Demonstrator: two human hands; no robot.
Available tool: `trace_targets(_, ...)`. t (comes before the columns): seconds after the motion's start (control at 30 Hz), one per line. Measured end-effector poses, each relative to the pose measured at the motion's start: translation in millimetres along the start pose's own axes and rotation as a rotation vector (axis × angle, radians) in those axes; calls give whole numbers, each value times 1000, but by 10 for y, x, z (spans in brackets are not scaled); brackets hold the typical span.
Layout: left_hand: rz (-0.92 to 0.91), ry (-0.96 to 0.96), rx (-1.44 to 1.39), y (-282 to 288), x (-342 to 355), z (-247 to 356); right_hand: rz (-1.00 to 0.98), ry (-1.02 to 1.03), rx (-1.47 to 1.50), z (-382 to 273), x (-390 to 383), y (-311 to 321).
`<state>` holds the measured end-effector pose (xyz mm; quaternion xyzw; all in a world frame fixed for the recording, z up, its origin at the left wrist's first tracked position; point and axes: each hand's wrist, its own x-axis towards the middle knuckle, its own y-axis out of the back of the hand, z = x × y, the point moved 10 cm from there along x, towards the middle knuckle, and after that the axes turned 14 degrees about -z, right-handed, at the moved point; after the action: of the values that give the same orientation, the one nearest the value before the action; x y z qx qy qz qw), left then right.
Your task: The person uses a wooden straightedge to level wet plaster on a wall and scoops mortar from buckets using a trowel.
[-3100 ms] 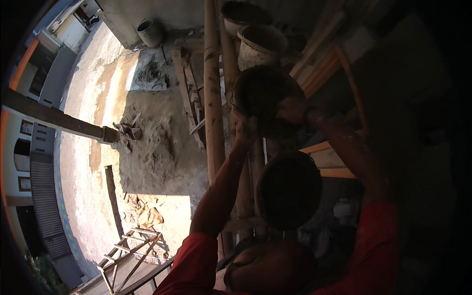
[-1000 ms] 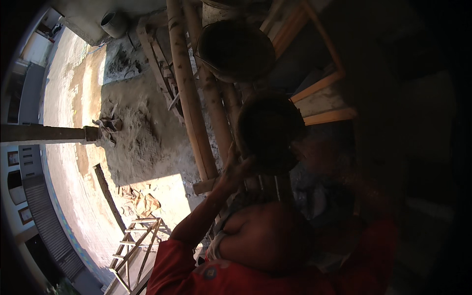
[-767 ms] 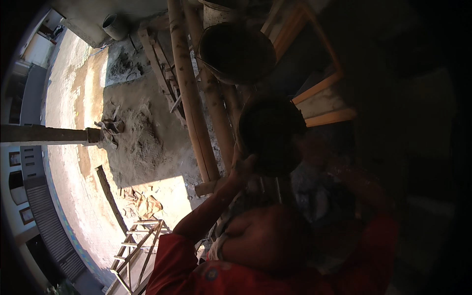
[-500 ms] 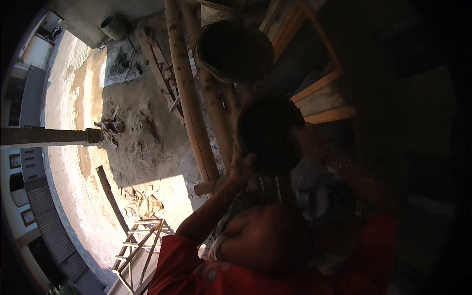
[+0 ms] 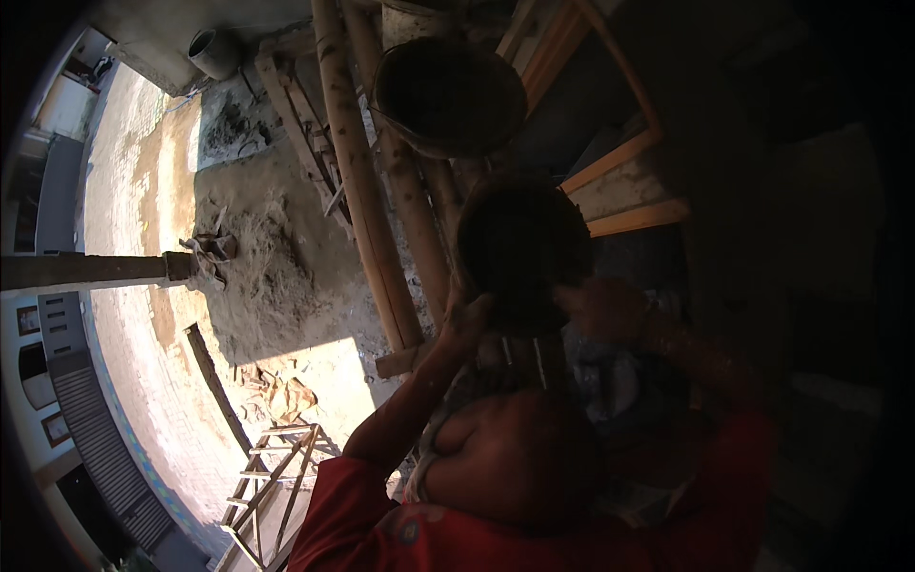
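A dark round bucket [image 5: 519,243] is in front of me, its inside too dim to make out. My left hand [image 5: 467,322] grips its near left rim, with the thumb over the edge. My right hand [image 5: 602,307] is at the near right side of its mouth, the fingers curled and pointing inward. Shadow hides whatever those fingers hold. Beyond stands a second, wider dark bucket [image 5: 448,95], which neither hand touches.
Long wooden poles [image 5: 367,219] run up past the buckets' left side. Orange-brown wooden frames [image 5: 624,167] lean at the right. Left are a sand heap [image 5: 262,257], a grey drum [image 5: 214,54] and a wooden ladder-like frame [image 5: 267,486]. The far right is dark.
My right hand, blurred before, has come down along the bucket's right side to its near edge. My left hand keeps its hold on the rim. The view has shifted slightly.
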<state>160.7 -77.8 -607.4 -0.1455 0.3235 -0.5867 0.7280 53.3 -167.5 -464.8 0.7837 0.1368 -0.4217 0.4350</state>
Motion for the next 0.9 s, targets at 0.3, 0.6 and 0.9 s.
trace_targets(0.3, 36, -100, 92, 16, 48, 214, 159, -226, -189, 456, 158, 342)
trace_targets(0.6, -4, 8, -60, 29, 37, 68, 140, -71, -33, 503, 631, -95)
trace_targets(0.9, -1, 37, 81, 23, 17, 54, 64, 50, 154, 15, -46, 77)
